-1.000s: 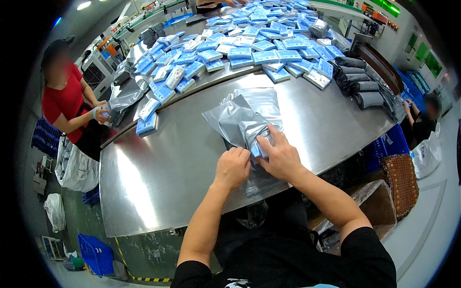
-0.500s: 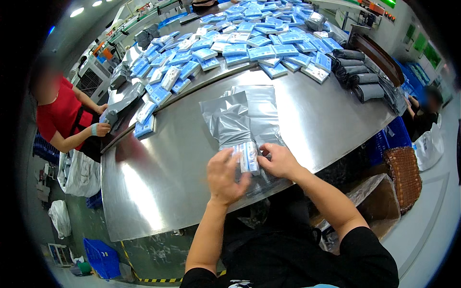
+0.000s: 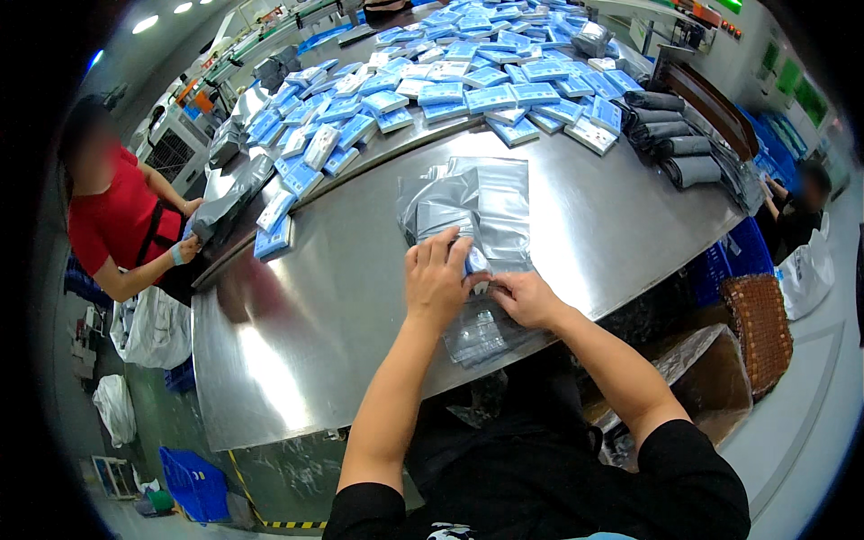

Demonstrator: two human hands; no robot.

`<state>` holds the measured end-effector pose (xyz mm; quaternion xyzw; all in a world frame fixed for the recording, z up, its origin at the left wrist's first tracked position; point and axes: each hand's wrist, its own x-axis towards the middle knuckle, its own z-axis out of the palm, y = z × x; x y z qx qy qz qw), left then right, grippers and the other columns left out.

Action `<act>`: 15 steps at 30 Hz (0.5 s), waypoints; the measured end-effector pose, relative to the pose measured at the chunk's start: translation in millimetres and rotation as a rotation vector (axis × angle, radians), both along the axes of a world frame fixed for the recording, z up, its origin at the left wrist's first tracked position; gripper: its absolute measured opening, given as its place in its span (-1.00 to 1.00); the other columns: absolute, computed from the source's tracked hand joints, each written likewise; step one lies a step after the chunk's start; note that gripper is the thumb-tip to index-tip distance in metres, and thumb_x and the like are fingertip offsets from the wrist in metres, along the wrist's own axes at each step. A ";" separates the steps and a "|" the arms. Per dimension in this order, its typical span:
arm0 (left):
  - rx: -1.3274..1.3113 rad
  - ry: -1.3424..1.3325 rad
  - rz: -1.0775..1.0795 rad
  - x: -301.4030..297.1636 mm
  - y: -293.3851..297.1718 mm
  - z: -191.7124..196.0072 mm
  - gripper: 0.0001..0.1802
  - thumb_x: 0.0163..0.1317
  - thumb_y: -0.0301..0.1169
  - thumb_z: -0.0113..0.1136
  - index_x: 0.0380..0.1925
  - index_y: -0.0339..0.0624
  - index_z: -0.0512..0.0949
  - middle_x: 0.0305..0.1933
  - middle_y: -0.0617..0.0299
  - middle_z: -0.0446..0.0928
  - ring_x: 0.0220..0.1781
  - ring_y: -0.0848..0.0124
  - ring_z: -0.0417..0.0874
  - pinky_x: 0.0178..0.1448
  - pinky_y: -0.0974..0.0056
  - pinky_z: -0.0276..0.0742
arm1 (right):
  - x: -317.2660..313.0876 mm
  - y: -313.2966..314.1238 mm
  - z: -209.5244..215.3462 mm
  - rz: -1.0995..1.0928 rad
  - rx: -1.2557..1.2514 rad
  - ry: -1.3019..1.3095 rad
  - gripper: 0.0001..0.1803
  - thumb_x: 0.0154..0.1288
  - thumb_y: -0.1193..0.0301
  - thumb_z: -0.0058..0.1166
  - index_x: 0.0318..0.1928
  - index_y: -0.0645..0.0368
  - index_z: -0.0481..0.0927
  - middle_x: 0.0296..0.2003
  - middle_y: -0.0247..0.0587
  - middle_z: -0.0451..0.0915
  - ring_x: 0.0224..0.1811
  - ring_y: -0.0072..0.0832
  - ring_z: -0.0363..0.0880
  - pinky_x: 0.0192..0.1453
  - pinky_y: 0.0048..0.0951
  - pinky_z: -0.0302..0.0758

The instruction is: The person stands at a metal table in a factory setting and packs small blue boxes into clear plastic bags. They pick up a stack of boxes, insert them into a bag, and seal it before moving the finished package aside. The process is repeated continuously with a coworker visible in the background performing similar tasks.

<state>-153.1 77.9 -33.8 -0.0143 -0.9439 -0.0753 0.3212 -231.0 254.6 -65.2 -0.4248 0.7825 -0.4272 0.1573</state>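
On the steel table, a small blue-and-white pack point(image 3: 475, 261) lies mostly covered by my left hand point(image 3: 434, 277). Its far end appears to be inside a grey plastic mailing bag point(image 3: 436, 209), though the hand hides the exact edge. My left fingers are closed over the pack and the bag's film. At the pack's near end, my right hand point(image 3: 525, 297) pinches with thumb and forefinger, close to the left thumb. Beneath lie more flat grey bags point(image 3: 502, 202), with clear plastic film point(image 3: 486, 333) showing nearer to me.
A large heap of blue-and-white packs point(image 3: 486, 76) covers the table's far side. Rolled grey bags point(image 3: 691, 171) lie at the right. A person in red point(image 3: 126, 211) handles a grey bag at the left. A blue crate point(image 3: 733, 261) and woven basket point(image 3: 758, 333) stand right of the table.
The pack has moved away from me, further into the grey bag, whose film now bunches up. My left hand has come down over it; my right has shifted slightly.
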 end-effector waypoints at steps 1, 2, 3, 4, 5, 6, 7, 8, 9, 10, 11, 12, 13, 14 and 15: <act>0.015 0.013 0.016 -2.5 -0.4 0.4 -0.32 0.00 0.06 0.40 0.04 -0.09 0.50 0.19 0.19 0.47 0.21 0.19 0.44 0.27 0.03 0.25 | -1.4 0.1 -1.4 -0.012 0.034 0.039 -0.78 0.36 0.32 0.01 -0.23 0.24 0.54 -0.33 0.15 0.61 -0.22 0.10 0.59 -0.13 0.02 0.48; 0.029 0.026 0.032 -4.1 -1.9 0.6 -0.31 -0.01 0.07 0.40 0.04 -0.09 0.50 0.19 0.19 0.47 0.21 0.19 0.44 0.27 0.02 0.25 | -2.8 -0.9 -4.4 -0.024 0.068 0.078 -0.78 0.36 0.31 0.01 -0.24 0.24 0.54 -0.34 0.15 0.61 -0.23 0.10 0.59 -0.14 0.02 0.48; 0.044 0.038 0.048 -5.2 -3.8 0.1 -0.30 -0.02 0.08 0.41 0.04 -0.09 0.50 0.18 0.18 0.47 0.21 0.18 0.44 0.27 0.02 0.25 | -3.8 -1.4 -6.1 -0.036 0.102 0.117 -0.77 0.36 0.30 0.01 -0.25 0.24 0.54 -0.36 0.16 0.61 -0.24 0.10 0.59 -0.15 0.02 0.47; 0.050 0.046 0.056 -3.4 -8.9 -5.6 -0.26 -0.05 0.13 0.41 0.05 -0.10 0.50 0.19 0.15 0.47 0.25 0.15 0.42 0.31 -0.02 0.22 | -0.8 -2.9 -4.4 -0.048 0.119 0.125 -0.76 0.36 0.29 0.01 -0.26 0.24 0.55 -0.36 0.14 0.61 -0.25 0.10 0.59 -0.16 0.03 0.48; 0.035 0.066 0.068 -1.5 -13.2 -10.8 -0.26 -0.04 0.12 0.41 0.05 -0.10 0.50 0.19 0.16 0.46 0.28 0.15 0.41 0.34 -0.03 0.20 | 3.2 -4.3 -1.5 -0.059 0.135 0.132 -0.76 0.36 0.28 0.00 -0.27 0.23 0.55 -0.37 0.13 0.61 -0.26 0.11 0.59 -0.16 0.03 0.49; 0.020 0.085 0.080 0.5 -17.3 -15.7 -0.27 -0.04 0.11 0.42 0.05 -0.09 0.50 0.19 0.17 0.46 0.31 0.15 0.39 0.36 -0.04 0.18 | 6.8 -5.6 -0.1 -0.070 0.151 0.140 -0.75 0.36 0.27 0.00 -0.28 0.23 0.55 -0.38 0.12 0.61 -0.27 0.11 0.60 -0.16 0.03 0.49; 0.007 0.106 0.088 0.4 -16.8 -15.5 -0.28 -0.03 0.10 0.42 0.06 -0.09 0.50 0.19 0.17 0.46 0.33 0.15 0.38 0.39 -0.05 0.16 | 6.8 -5.5 -2.4 -0.087 0.141 0.163 -0.74 0.35 0.26 0.00 -0.28 0.22 0.56 -0.38 0.11 0.62 -0.27 0.11 0.60 -0.17 0.03 0.50; 0.023 0.092 0.127 2.6 -13.1 -16.2 -0.28 -0.01 0.08 0.42 0.08 -0.09 0.49 0.21 0.14 0.44 0.36 0.11 0.35 0.40 -0.09 0.14 | 6.4 -6.0 -6.4 -0.103 0.131 0.187 -0.74 0.34 0.25 0.00 -0.28 0.21 0.57 -0.38 0.11 0.62 -0.27 0.10 0.60 -0.17 0.03 0.50; 0.038 0.079 0.167 6.9 -5.8 -17.3 -0.28 0.01 0.06 0.42 0.09 -0.09 0.48 0.23 0.12 0.43 0.38 0.08 0.33 0.42 -0.13 0.13 | 6.4 -5.8 -9.0 -0.120 0.120 0.211 -0.73 0.34 0.24 0.00 -0.27 0.21 0.57 -0.39 0.10 0.62 -0.27 0.10 0.60 -0.17 0.04 0.51; 0.052 0.065 0.203 9.6 1.3 -17.5 -0.28 0.02 0.04 0.42 0.11 -0.10 0.47 0.25 0.09 0.41 0.40 0.04 0.31 0.43 -0.17 0.12 | 6.9 -6.5 -8.6 -0.134 0.111 0.186 -0.73 0.33 0.25 0.00 -0.28 0.21 0.58 -0.39 0.10 0.62 -0.27 0.10 0.60 -0.16 0.03 0.51; 0.075 0.061 0.234 13.0 13.4 -13.2 -0.28 0.04 0.02 0.41 0.14 -0.10 0.46 0.28 0.05 0.37 0.42 0.00 0.29 0.43 -0.21 0.11 | 8.7 -6.2 -7.9 -0.149 0.104 0.158 -0.73 0.32 0.25 0.00 -0.28 0.21 0.59 -0.38 0.10 0.62 -0.26 0.10 0.60 -0.15 0.03 0.52; 0.098 0.056 0.265 16.0 28.6 -7.1 -0.29 0.06 0.00 0.40 0.16 -0.11 0.45 0.31 0.02 0.34 0.43 -0.04 0.27 0.43 -0.25 0.11 | 9.9 -5.9 -8.2 -0.164 0.097 0.130 -0.73 0.31 0.25 0.00 -0.28 0.21 0.59 -0.38 0.09 0.63 -0.26 0.10 0.60 -0.15 0.03 0.52; 0.122 0.053 0.306 18.0 38.9 -3.2 -0.29 0.07 -0.02 0.39 0.18 -0.11 0.44 0.34 -0.01 0.31 0.44 -0.08 0.25 0.43 -0.29 0.11 | 12.3 -6.6 -8.6 -0.157 0.108 0.152 -0.73 0.30 0.25 -0.01 -0.28 0.21 0.60 -0.38 0.10 0.63 -0.26 0.10 0.61 -0.14 0.04 0.52; 0.145 0.038 0.347 15.0 41.4 -5.6 -0.27 0.10 -0.04 0.38 0.21 -0.13 0.42 0.38 -0.08 0.25 0.45 -0.12 0.22 0.43 -0.22 0.12 | 14.4 -7.2 -9.3 -0.149 0.120 0.174 -0.73 0.29 0.25 -0.01 -0.28 0.21 0.60 -0.37 0.10 0.63 -0.26 0.09 0.61 -0.14 0.04 0.52; 0.151 0.072 0.327 10.4 35.8 -13.3 -0.26 0.08 -0.05 0.39 0.22 -0.13 0.41 0.39 -0.08 0.24 0.46 -0.13 0.20 0.43 -0.26 0.12 | 15.8 -7.7 -10.1 -0.142 0.133 0.196 -0.73 0.28 0.26 -0.01 -0.29 0.21 0.61 -0.36 0.11 0.63 -0.26 0.09 0.61 -0.14 0.04 0.52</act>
